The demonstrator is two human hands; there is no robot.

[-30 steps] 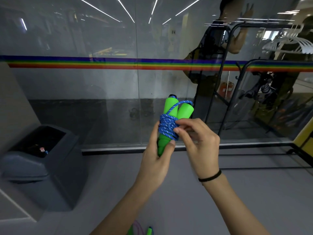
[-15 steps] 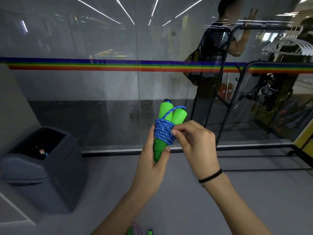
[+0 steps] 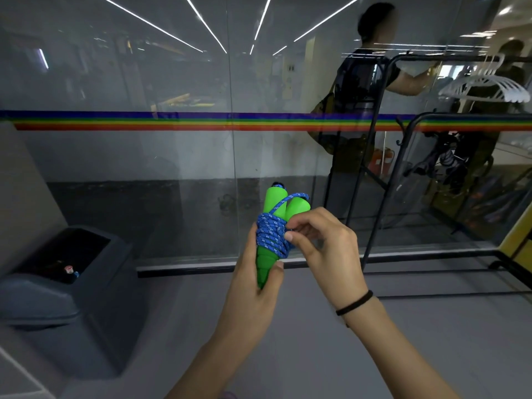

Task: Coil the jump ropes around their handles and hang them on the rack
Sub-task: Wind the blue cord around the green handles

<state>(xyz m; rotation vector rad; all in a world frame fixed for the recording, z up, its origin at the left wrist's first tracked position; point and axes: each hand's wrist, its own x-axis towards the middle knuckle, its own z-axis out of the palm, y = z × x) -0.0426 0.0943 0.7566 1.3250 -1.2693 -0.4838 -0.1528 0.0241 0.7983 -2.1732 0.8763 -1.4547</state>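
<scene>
A jump rope with two green foam handles (image 3: 275,200) stands upright in front of me, its blue speckled cord (image 3: 270,236) coiled tightly round both handles. My left hand (image 3: 256,286) grips the lower ends of the handles. My right hand (image 3: 325,249) pinches the cord at the right side of the coil with thumb and fingertips. One strand loops over the top of the right handle. The black metal rack (image 3: 383,156) stands to the right against the glass wall.
A dark grey bin (image 3: 57,286) with an open top sits on the floor at the left. White plastic hangers (image 3: 486,87) hang on the rack's top bar. A glass wall with a rainbow stripe (image 3: 172,122) reflects a person.
The bundle and both hands have dropped slightly lower in view. My right hand's fingers have shifted on the coil, and the view has tilted up a little.
</scene>
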